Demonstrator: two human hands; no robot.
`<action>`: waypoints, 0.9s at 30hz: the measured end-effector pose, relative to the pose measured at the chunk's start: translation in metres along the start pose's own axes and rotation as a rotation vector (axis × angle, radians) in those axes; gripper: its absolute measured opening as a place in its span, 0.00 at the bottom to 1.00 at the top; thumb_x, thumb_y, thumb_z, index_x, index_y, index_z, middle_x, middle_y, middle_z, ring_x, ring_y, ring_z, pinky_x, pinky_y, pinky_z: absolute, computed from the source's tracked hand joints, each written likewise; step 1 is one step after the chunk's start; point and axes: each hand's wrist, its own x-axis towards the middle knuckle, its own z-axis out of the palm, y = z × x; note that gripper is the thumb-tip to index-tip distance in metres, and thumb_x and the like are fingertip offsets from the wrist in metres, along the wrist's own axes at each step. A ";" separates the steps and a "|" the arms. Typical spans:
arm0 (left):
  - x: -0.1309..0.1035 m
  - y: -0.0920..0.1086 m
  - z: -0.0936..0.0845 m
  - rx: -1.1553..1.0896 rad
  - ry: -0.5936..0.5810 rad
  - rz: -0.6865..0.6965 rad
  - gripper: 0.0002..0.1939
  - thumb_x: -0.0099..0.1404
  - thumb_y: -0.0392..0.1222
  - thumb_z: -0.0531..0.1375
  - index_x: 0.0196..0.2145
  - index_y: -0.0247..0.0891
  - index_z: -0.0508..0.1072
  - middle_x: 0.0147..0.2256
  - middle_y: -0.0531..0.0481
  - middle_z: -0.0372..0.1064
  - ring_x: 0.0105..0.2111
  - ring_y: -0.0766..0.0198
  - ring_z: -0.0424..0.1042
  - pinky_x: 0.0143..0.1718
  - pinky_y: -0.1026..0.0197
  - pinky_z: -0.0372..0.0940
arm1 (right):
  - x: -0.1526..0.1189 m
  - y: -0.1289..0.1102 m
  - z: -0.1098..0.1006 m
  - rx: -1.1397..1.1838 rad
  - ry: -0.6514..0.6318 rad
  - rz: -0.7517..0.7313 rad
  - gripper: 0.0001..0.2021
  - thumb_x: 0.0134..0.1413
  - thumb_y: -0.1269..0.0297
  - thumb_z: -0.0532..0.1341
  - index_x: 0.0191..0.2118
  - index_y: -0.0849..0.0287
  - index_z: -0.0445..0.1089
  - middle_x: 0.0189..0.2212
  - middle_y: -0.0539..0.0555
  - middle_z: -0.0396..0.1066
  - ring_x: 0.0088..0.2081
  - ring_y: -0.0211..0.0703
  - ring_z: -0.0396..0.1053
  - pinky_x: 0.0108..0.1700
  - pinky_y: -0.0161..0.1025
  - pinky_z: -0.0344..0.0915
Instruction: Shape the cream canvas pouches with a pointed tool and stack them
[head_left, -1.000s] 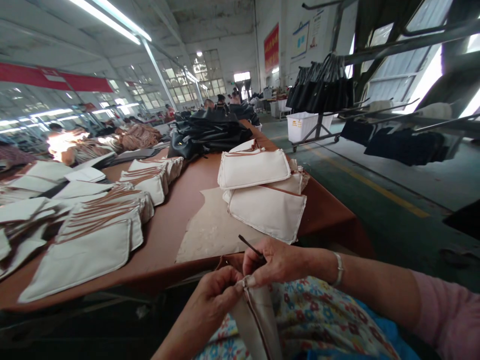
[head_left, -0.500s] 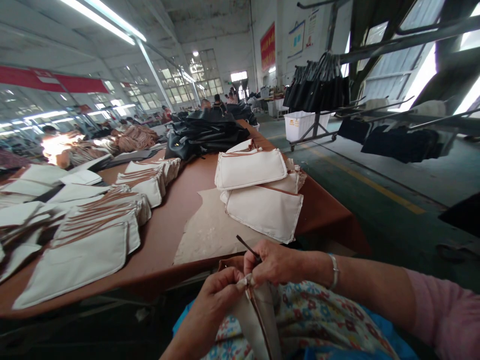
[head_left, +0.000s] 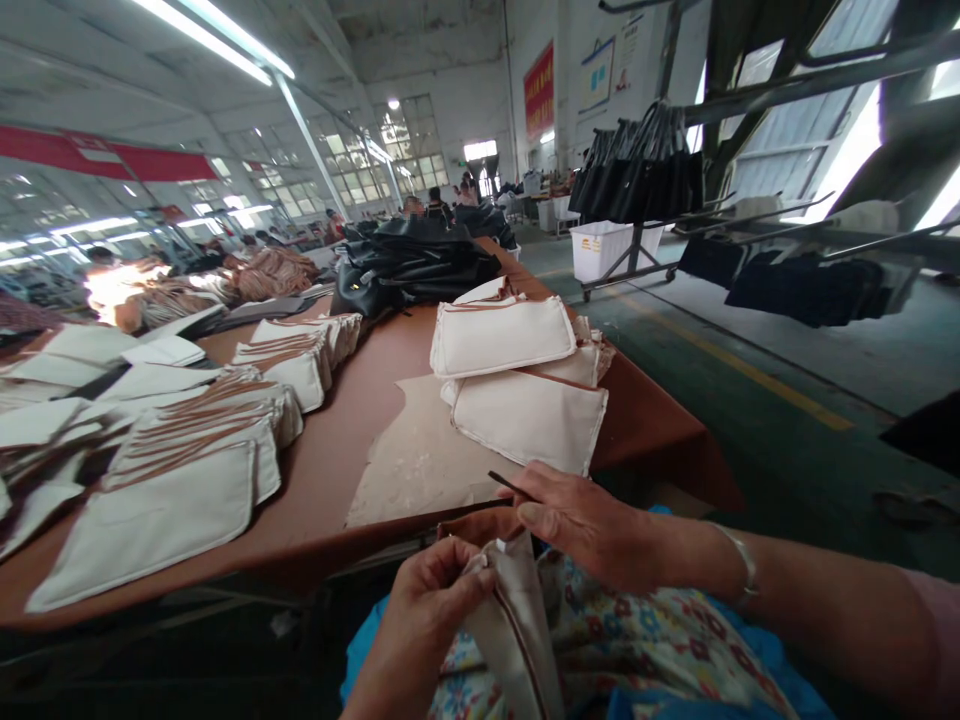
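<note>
Left hand (head_left: 424,605): pinching a cream pouch (head_left: 529,610) near its top
Right hand (head_left: 600,525): got a thin dark tool (head_left: 508,485) gripped — just beside the pouch
Pouch: lap (head_left: 637,640), 6 o'clock
Pouch pile (head_left: 502,335): brown table (head_left: 337,420), 12 o'clock from lap

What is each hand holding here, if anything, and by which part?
The left hand pinches the white piece of material at its upper end. The right hand holds a thin dark tool; one end sticks out, the rest is hidden.

Nothing legible: yellow marks (head_left: 540,88) blur on the red sign (head_left: 538,108) beyond the black bags (head_left: 637,180) and on the white bin (head_left: 598,258) below them.
</note>
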 end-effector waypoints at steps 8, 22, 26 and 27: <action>-0.002 0.004 0.009 0.082 0.053 0.016 0.15 0.53 0.48 0.70 0.26 0.35 0.71 0.22 0.54 0.68 0.23 0.68 0.60 0.26 0.66 0.55 | -0.030 0.007 0.008 0.263 -0.453 0.297 0.18 0.66 0.61 0.46 0.34 0.64 0.68 0.18 0.48 0.63 0.19 0.33 0.61 0.24 0.29 0.59; -0.003 0.005 0.022 0.512 0.166 0.096 0.11 0.58 0.48 0.63 0.27 0.36 0.72 0.22 0.54 0.65 0.24 0.65 0.60 0.25 0.65 0.55 | -0.040 0.021 0.020 -0.501 -0.300 -0.012 0.14 0.65 0.65 0.47 0.35 0.62 0.68 0.30 0.57 0.72 0.25 0.40 0.64 0.26 0.38 0.48; -0.001 0.004 0.027 0.508 0.185 0.095 0.11 0.57 0.48 0.62 0.26 0.37 0.72 0.22 0.54 0.65 0.23 0.64 0.60 0.25 0.65 0.56 | -0.046 0.023 0.025 -0.581 -0.219 0.060 0.12 0.64 0.62 0.50 0.36 0.60 0.68 0.30 0.56 0.72 0.27 0.43 0.67 0.26 0.39 0.48; -0.001 0.003 0.028 0.513 0.190 0.105 0.11 0.58 0.48 0.62 0.26 0.37 0.72 0.22 0.54 0.65 0.24 0.64 0.61 0.25 0.65 0.57 | -0.046 0.023 0.025 -0.568 -0.235 0.053 0.12 0.64 0.63 0.50 0.36 0.60 0.68 0.30 0.56 0.73 0.28 0.43 0.68 0.27 0.38 0.50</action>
